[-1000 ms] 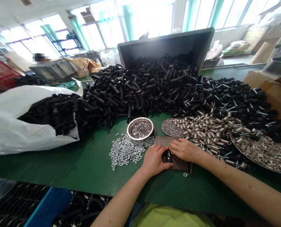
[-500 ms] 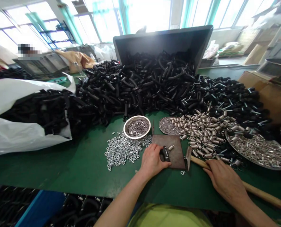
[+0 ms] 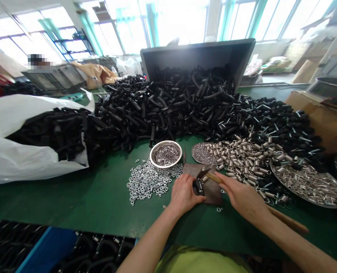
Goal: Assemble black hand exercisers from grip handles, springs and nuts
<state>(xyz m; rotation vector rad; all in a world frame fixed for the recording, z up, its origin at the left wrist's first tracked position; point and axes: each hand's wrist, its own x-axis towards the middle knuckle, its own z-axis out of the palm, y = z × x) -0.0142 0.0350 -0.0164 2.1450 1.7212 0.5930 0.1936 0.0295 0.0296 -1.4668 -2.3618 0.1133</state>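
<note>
Left hand [image 3: 184, 193], curled round black part [image 3: 198, 187], apparently steadies it on metal plate [image 3: 214, 193]; right hand [image 3: 242, 194], closed, grips hammer [image 3: 203, 171] by wooden handle [image 3: 215, 178], head over plate

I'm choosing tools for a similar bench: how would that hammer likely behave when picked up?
The hammer probably feels head-heavy, since its metal-looking head sits on a slim wooden handle. That long, solid-looking handle should stay stiff.
</note>
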